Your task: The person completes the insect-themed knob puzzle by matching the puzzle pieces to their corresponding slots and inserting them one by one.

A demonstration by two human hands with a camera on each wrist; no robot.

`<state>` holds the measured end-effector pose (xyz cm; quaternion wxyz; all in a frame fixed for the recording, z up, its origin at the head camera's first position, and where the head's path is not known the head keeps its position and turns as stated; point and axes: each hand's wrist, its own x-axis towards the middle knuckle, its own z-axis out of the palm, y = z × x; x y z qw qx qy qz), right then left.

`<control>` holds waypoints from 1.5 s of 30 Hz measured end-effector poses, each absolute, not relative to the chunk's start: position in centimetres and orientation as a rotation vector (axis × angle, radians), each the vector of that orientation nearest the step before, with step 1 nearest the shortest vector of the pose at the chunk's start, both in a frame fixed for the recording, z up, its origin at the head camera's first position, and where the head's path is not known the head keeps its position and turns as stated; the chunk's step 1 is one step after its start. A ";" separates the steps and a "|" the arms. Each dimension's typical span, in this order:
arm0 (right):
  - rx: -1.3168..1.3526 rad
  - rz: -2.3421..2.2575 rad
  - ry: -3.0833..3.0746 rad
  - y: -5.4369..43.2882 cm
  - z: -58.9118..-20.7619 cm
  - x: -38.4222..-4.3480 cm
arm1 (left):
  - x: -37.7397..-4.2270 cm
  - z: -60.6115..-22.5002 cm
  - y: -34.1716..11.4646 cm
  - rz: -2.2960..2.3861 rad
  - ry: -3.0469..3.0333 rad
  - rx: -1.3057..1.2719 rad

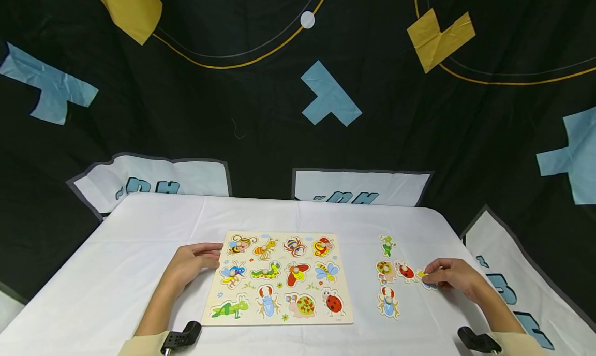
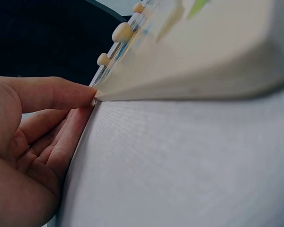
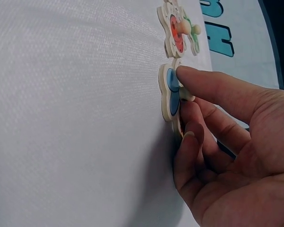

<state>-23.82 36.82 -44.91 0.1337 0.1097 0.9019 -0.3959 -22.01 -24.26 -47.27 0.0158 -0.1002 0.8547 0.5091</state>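
In the head view, a wooden insect puzzle board [image 1: 278, 292] lies flat on the white table. My left hand [image 1: 190, 263] rests at its left side, thumb and fingers extended; in the left wrist view, the thumb tip touches the board's edge [image 2: 189, 90]. Right of the board, my right hand [image 1: 453, 277] pinches a blue-winged insect puzzle piece [image 3: 170, 92] at its knob, the thumb against its face. The piece appears to lie on or just above the cloth. Beside it is a ladybug piece [image 1: 406, 271]; my fingers partly cover the insect's body.
Other loose knobbed pieces lie nearby: a green grasshopper [image 1: 387, 246], a snail [image 1: 384, 268] and a blue beetle [image 1: 388, 302]. Several wooden knobs [image 2: 123, 32] stand up from the board. A black cloth [image 1: 261, 154] hangs behind the table.
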 end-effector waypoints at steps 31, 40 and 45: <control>0.249 -1.110 2.671 36.4 -43.3 -23.9 | -22.2 -47.2 -24.4 1.575 2.644 -0.324; 0.211 -1.104 2.673 35.0 -43.0 -24.4 | -22.2 -47.4 -24.3 1.582 2.641 -0.332; 0.142 -1.121 2.690 34.3 -43.0 -24.5 | -22.3 -47.4 -24.3 1.569 2.646 -0.346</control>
